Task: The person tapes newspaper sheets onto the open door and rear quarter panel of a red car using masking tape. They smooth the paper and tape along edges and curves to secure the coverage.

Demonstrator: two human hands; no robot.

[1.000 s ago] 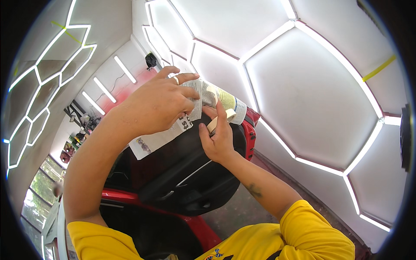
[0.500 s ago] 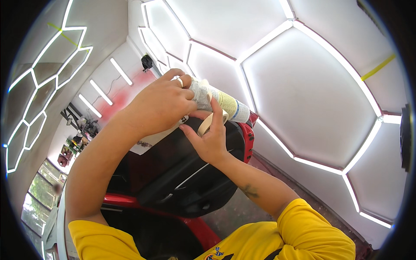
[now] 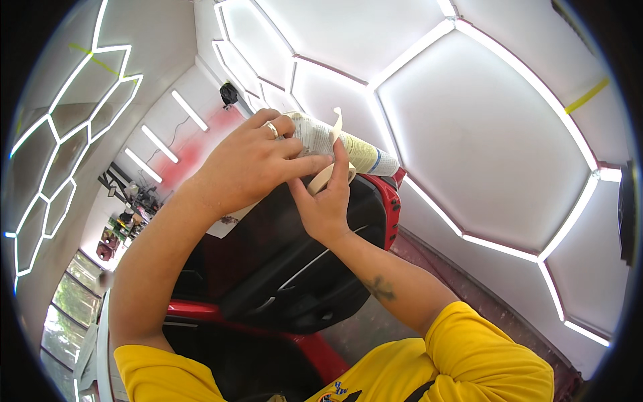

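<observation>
Newspaper [image 3: 362, 154] already drapes the car door [image 3: 268, 281]; your left hand [image 3: 253, 159] curls over it, grip unclear; your right hand [image 3: 326, 209] clasps tape [image 3: 323, 181], end unstuck.

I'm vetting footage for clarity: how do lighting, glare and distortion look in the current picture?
Head view: hexagonal light strips burn out to white; the window looks washed out too; fisheye bending grows toward the dark rim. Also in the head view, the newspaper, left hand and right hand look reasonably sharp.

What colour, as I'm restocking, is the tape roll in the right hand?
The tape roll is pale cream, clearest in the head view.
</observation>
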